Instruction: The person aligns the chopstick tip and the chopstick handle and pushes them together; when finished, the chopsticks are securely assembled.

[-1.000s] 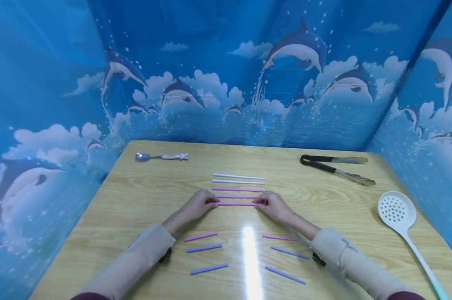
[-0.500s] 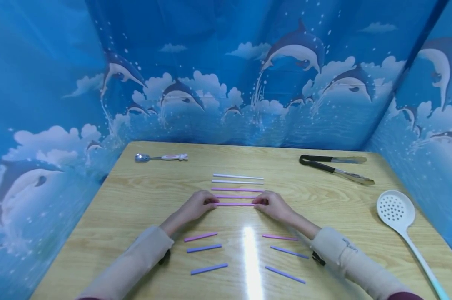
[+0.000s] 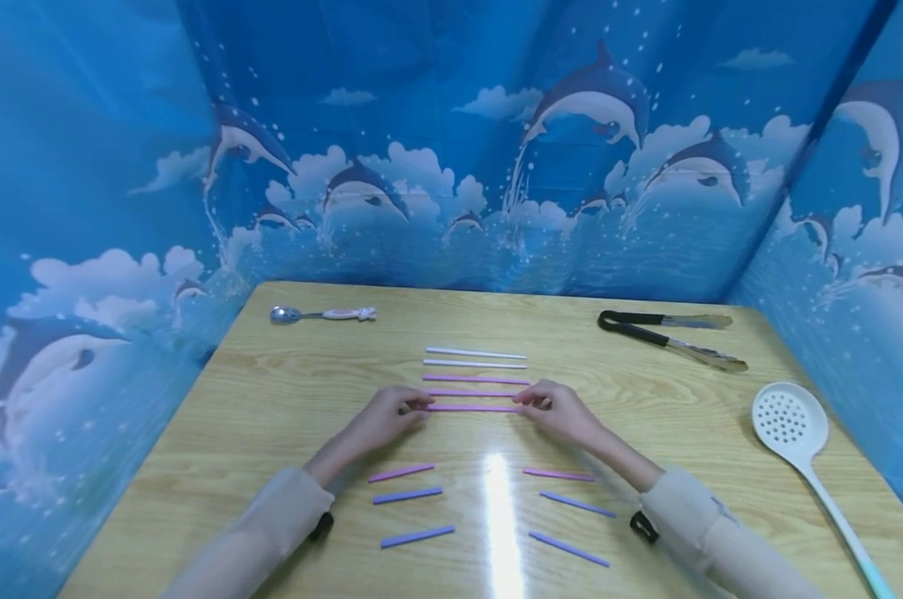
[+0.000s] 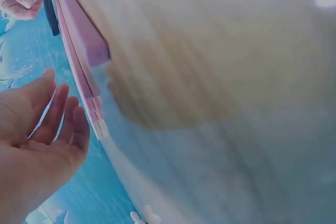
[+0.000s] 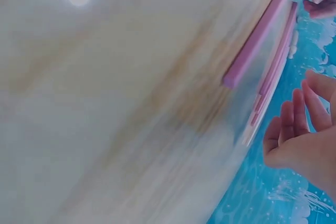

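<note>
On the wooden table, several slim sticks lie in a near-parallel stack. Two white sticks (image 3: 475,363) are at the back, with pink ones in front; the nearest pink stick (image 3: 472,408) lies between my hands. My left hand (image 3: 386,416) is at its left end, fingers loosely bent. At the right end is my right hand (image 3: 559,409), fingers also loosely bent. Both wrist views show the left hand (image 4: 44,145) and right hand (image 5: 304,135) with nothing between their fingers, apart from the pink stick (image 5: 254,40). In the head view the fingertips overlap its ends.
Nearer the front lie shorter-looking pink sticks (image 3: 401,472) and blue sticks (image 3: 418,537), in left and right groups. A scoop spoon (image 3: 322,314) is at back left, black-handled tongs (image 3: 672,334) at back right, a white skimmer (image 3: 793,424) at right. A dolphin-print curtain (image 3: 451,166) hangs behind.
Both hands have let go of the nearest pink stick and moved slightly outward, the left to the left and the right to the right. The stick stays in place.
</note>
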Available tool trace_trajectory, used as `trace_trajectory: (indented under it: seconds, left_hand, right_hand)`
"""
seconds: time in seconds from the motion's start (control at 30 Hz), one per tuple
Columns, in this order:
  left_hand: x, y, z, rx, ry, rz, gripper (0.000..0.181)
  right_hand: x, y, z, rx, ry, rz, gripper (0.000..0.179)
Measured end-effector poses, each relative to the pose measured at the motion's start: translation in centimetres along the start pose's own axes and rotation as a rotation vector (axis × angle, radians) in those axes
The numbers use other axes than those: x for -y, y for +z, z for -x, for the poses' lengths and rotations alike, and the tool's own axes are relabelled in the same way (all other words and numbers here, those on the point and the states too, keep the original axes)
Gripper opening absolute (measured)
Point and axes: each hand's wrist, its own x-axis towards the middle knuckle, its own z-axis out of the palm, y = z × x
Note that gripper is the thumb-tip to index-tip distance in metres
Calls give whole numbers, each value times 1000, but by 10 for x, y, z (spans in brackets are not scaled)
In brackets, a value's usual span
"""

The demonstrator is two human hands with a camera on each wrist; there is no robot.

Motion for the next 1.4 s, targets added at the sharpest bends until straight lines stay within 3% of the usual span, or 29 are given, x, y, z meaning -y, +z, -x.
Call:
trace_trajectory:
  seconds: [0.27,0.57,0.77,1.17,1.4]
  left_hand:
    - [-3,-3,20,93,0,23,28]
    - [-4,-5,43,150,-10,33,29]
    - [-1,-3,57,182,20,64,30]
    - [0,1,59,216,30,65,27]
    - [0,2,58,217,28,35,25]
  right_hand:
    - [2,-5,25,67,60,-13,22]
    - [-1,-2,56,121,49,-60,24]
    - [-4,-2,68,126,47,-60,23]
    - [-9,-1,74,151,-40,2,15]
    - [-8,-2,72,166,-45,26,12]
